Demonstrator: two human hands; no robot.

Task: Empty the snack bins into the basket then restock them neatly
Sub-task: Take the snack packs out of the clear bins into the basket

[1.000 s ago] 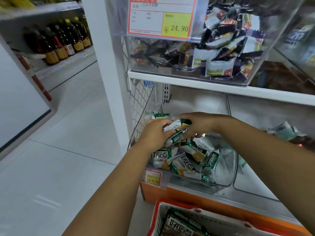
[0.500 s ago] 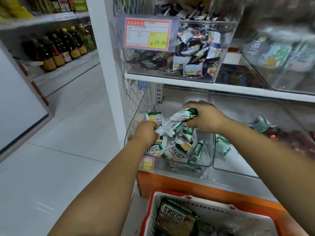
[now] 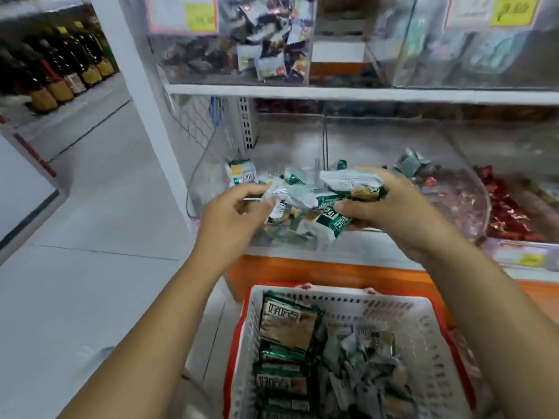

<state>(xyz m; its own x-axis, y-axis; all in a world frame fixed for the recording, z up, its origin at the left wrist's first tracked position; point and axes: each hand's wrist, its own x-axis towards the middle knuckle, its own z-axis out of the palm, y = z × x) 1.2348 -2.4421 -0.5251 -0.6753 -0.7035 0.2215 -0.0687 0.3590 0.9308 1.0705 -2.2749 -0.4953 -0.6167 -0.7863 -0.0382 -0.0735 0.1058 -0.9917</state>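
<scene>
The snack packets (image 3: 317, 204), green and white, hang in a bunch between the two hands. The right hand (image 3: 390, 216) clasps most of them, and the left hand (image 3: 233, 213) pinches a crumpled wrapper at the bunch's other end. Just behind the hands stands the clear snack bin (image 3: 208, 182), with only a few packets left in it. Below the hands, nearer the person, the basket (image 3: 402, 303) already holds a good layer of the same packets. Emptying looks well on for this bin, while the neighbouring bin (image 3: 472, 189) beyond the right hand, full of red-wrapped sweets (image 3: 508, 213), seems untouched; restocking is not begun. Half a second earlier both hands were down inside the bin gathering; now the bunch is raised clear of it, toward the basket.
</scene>
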